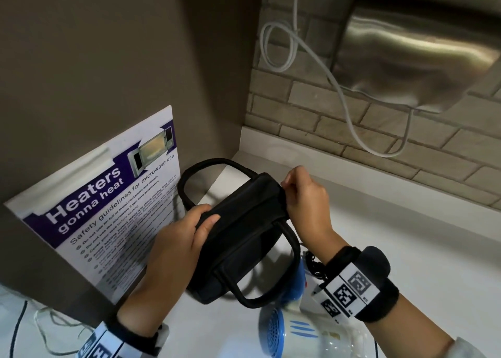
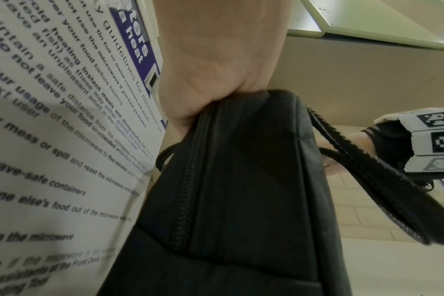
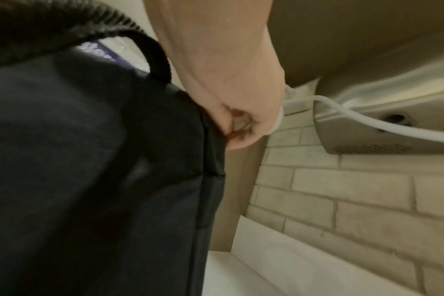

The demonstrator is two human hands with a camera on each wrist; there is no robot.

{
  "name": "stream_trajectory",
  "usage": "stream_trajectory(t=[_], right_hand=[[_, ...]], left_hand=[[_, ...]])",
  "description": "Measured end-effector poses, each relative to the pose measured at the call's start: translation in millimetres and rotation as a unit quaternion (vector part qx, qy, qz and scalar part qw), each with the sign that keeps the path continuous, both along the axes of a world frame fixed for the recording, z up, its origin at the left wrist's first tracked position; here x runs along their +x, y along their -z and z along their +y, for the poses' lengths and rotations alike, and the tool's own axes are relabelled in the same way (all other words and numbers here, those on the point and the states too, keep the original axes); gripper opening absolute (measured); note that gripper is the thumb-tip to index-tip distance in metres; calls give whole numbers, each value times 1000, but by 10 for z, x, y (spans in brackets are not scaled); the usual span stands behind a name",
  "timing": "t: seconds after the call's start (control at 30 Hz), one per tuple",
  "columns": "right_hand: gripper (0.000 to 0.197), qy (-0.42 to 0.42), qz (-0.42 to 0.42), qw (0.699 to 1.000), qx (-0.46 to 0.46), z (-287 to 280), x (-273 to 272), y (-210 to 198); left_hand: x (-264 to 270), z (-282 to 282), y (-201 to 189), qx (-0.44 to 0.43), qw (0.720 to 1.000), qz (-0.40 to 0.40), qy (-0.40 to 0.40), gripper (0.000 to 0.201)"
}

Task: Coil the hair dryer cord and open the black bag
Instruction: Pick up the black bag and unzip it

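Note:
A black fabric bag point(image 1: 244, 238) with two loop handles stands on the white counter point(image 1: 393, 249), its zip point(image 2: 188, 180) closed along the top. My left hand point(image 1: 189, 230) grips the bag's near top end, thumb on top. My right hand point(image 1: 301, 192) pinches at the bag's far top corner point(image 3: 216, 128), fingers curled tight; what it pinches is hidden. The white and blue hair dryer point(image 1: 292, 328) lies on the counter in front of the bag, with its black coiled cord point(image 1: 314, 265) partly hidden behind my right wrist.
A "Heaters gonna heat" microwave poster point(image 1: 108, 208) leans on the brown wall at the left. A steel hand dryer point(image 1: 423, 54) hangs on the brick wall, a white cable point(image 1: 341, 97) looping below it. Thin cables point(image 1: 43, 328) lie at the lower left.

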State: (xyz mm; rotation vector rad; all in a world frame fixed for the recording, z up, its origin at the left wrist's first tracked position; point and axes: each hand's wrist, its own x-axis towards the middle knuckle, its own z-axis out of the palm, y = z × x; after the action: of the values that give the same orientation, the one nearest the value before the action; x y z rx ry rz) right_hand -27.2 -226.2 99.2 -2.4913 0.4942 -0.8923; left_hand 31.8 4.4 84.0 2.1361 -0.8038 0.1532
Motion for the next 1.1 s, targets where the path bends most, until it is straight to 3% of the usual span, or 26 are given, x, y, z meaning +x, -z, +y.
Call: stream_trajectory(t=[0.1,0.2,0.27,0.4,0.5,0.6,0.67,0.73,0.77,0.83,0.93,1.03,1.1], right_hand=[[18,13,41,990,135,-173,66,85],[13,13,151,963,224,-328,88,143],[17,5,202,958,202,-352,77,112],[20,41,294,953,56,-285,59,-115],[19,58,253,964,50,-221,38,-276],[17,85,184,979,-17,-34,10,-350],[11,78,207,967,-124,150,-41,-350],[19,44,271,944,-182,278,-82,-331],[20,25,254,944,-208,275,-87,-296],[8,-45,221,968,-113,222,-93,-314],[11,-94,201,975,30,131,-88,-364],[12,-86,182,979,-40,298,-130,-317],[12,-125,144,981,-40,442,-183,-314]], left_hand=[[-27,8,-9,-9,1000,9,2,28],[-39,22,-16,-25,999,23,-4,15],[-35,23,-15,-11,1000,19,0,18],[-41,31,-14,16,1000,-5,26,26],[-73,40,-19,29,999,-24,35,20],[-107,48,40,58,997,-19,50,47],[-125,44,86,61,996,-26,51,54],[-149,29,66,60,997,-17,42,47],[-159,21,42,59,998,-13,36,42],[-171,12,-3,53,998,-6,17,35],[-184,-19,-51,37,999,21,-7,24],[-219,-99,-80,11,999,49,2,19],[-211,-138,-110,-32,997,73,-21,16]])
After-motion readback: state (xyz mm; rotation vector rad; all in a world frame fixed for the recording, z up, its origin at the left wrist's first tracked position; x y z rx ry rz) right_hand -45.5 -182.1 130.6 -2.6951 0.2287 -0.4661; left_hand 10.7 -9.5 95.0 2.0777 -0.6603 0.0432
